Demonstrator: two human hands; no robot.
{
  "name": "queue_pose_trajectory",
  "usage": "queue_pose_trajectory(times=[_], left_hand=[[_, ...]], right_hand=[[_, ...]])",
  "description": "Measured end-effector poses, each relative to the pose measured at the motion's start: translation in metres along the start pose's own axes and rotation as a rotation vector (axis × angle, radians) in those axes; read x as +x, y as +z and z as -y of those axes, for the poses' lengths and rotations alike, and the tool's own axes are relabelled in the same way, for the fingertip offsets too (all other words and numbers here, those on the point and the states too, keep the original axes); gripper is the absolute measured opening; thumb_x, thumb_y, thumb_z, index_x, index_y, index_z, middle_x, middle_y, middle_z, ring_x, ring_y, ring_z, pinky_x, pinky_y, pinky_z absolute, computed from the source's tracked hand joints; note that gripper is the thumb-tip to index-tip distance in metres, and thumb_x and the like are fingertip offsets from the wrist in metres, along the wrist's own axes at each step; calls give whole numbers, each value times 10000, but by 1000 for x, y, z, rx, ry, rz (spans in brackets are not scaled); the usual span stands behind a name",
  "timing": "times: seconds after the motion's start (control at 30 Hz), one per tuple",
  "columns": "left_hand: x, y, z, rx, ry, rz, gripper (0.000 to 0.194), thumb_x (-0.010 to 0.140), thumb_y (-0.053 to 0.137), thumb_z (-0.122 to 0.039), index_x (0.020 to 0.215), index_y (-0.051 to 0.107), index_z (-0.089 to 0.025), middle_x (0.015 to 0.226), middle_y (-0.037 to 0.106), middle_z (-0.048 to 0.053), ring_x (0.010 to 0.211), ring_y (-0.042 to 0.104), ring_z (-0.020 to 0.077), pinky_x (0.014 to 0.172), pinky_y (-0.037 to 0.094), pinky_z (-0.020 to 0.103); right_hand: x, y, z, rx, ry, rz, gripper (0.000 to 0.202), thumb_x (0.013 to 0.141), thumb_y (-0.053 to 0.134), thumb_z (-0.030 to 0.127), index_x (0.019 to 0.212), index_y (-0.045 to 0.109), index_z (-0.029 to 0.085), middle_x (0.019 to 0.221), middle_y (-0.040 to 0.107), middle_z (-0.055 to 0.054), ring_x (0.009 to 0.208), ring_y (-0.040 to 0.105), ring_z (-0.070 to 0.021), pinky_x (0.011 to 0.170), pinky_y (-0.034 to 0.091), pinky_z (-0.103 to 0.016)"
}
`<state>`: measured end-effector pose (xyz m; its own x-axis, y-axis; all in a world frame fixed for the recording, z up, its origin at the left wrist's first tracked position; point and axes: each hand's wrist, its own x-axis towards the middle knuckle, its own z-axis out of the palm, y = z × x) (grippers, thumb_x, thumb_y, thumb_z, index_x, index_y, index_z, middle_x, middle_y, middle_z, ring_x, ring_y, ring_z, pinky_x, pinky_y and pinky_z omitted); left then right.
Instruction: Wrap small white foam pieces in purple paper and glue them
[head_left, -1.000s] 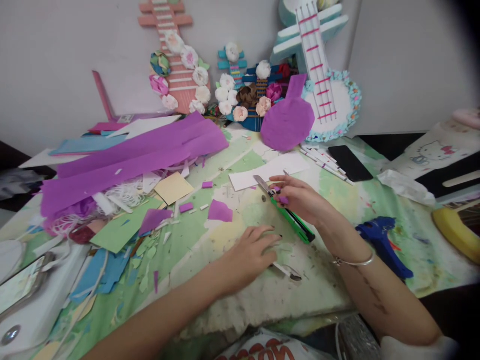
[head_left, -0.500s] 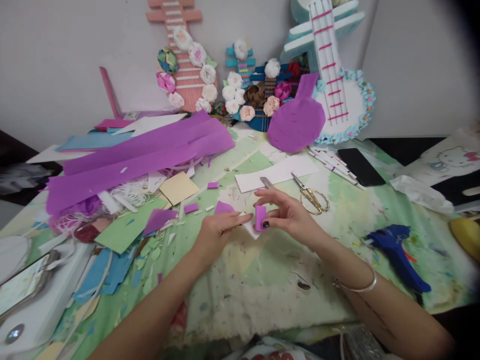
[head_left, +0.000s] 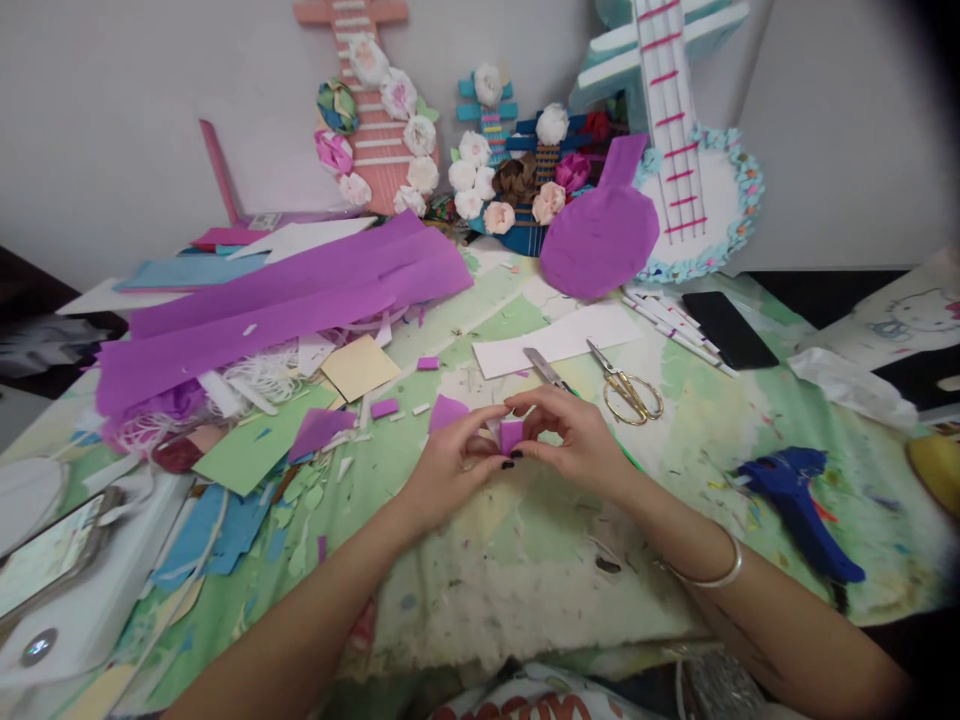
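Observation:
Between both hands, just above the table, is a small purple paper-covered block (head_left: 511, 436) with a pale top edge. My left hand (head_left: 455, 462) pinches it from the left, thumb below and fingers above. From the other side, my right hand (head_left: 570, 437) grips it with thumb and forefinger. A utility knife (head_left: 546, 368) lies just beyond my right hand, its handle partly hidden. Gold-handled scissors (head_left: 626, 390) rest to the right of the knife. Two similar purple pieces lie left of the hands, the nearer purple piece (head_left: 385, 408) beside white scraps.
A blue glue gun (head_left: 799, 505) lies at the right, a black phone (head_left: 729, 330) farther back. Purple crepe paper (head_left: 292, 305) covers the back left. A purple guitar-shaped piece (head_left: 600, 235) leans among flower-decorated guitars. A lit phone (head_left: 56, 550) sits at the left edge.
My left hand has risen from the table and now grips the purple block too. My right hand has turned the block; the white piece under the left fingers is no longer plainly visible.

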<state>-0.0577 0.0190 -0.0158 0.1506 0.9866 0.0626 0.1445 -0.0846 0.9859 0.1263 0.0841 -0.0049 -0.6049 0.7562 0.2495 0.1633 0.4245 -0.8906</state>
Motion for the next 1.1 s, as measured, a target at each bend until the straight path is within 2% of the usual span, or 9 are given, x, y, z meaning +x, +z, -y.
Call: queue_pose_trajectory(times=[0.1, 0.2, 0.27, 0.33, 0.43, 0.5, 0.7, 0.83, 1.1], left_hand=[[-1, 3, 4, 89, 54, 1, 568, 802, 605, -189, 1334, 411, -232, 939, 650, 53, 769, 625, 157, 734, 512, 310], [-2, 3, 2, 204, 114, 2, 634, 808, 570, -151, 1378, 307, -234, 981, 672, 64, 822, 622, 165, 734, 484, 302], [-1, 1, -1, 290, 122, -14, 576, 794, 561, -131, 1324, 359, -227, 1011, 694, 70, 826, 631, 168, 713, 471, 292], [0, -1, -3, 365, 128, -58, 437, 775, 566, -133, 1196, 483, -217, 1001, 707, 64, 810, 641, 169, 689, 471, 283], [3, -5, -2, 454, 160, -139, 218, 760, 582, -159, 970, 621, -207, 914, 717, 44, 768, 644, 167, 686, 489, 286], [5, -7, 3, 500, 166, -186, 146, 749, 604, -170, 878, 660, -205, 847, 720, 32, 729, 640, 164, 691, 499, 293], [10, -9, 16, 520, 75, -200, 152, 709, 662, -144, 849, 694, -193, 795, 724, 14, 697, 637, 149, 655, 502, 260], [11, -8, 18, 511, 84, -200, 193, 677, 686, -99, 850, 694, -187, 762, 713, -3, 672, 622, 127, 652, 495, 239], [11, -7, 17, 513, 107, -202, 212, 657, 709, -85, 846, 683, -178, 739, 696, -5, 670, 614, 123, 644, 479, 233]], right_hand=[[0, 0, 2, -32, -49, -1, 437, 770, 671, 180, 1182, 563, 273, 1078, 555, -54, 662, 592, -109, 677, 525, -299], [0, 0, 6, -83, -85, 17, 479, 787, 632, 141, 1234, 536, 284, 1136, 568, -63, 727, 592, -128, 691, 510, -297], [0, 0, 7, -139, -102, 27, 446, 794, 604, 118, 1210, 560, 273, 1076, 622, -55, 781, 592, -150, 698, 492, -297], [0, 0, 7, -195, -88, 10, 381, 795, 590, 115, 1151, 597, 249, 968, 664, -43, 787, 592, -161, 686, 474, -295], [2, -1, 2, -293, -60, -54, 249, 788, 617, 156, 1031, 643, 202, 893, 669, -47, 739, 582, -161, 664, 459, -297], [2, -1, -3, -365, -58, -69, 196, 779, 644, 178, 974, 657, 180, 863, 661, -56, 727, 577, -165, 669, 457, -305], [2, 2, -19, -471, -113, -2, 278, 785, 609, 75, 1034, 674, 180, 864, 647, -70, 786, 592, -175, 687, 466, -292], [3, 5, -24, -474, -136, 0, 222, 777, 612, 55, 950, 695, 166, 853, 626, -62, 695, 579, -136, 637, 470, -261], [4, 3, -23, -444, -141, 13, 242, 783, 601, 56, 992, 683, 145, 876, 629, -66, 640, 579, -111, 622, 486, -250]])
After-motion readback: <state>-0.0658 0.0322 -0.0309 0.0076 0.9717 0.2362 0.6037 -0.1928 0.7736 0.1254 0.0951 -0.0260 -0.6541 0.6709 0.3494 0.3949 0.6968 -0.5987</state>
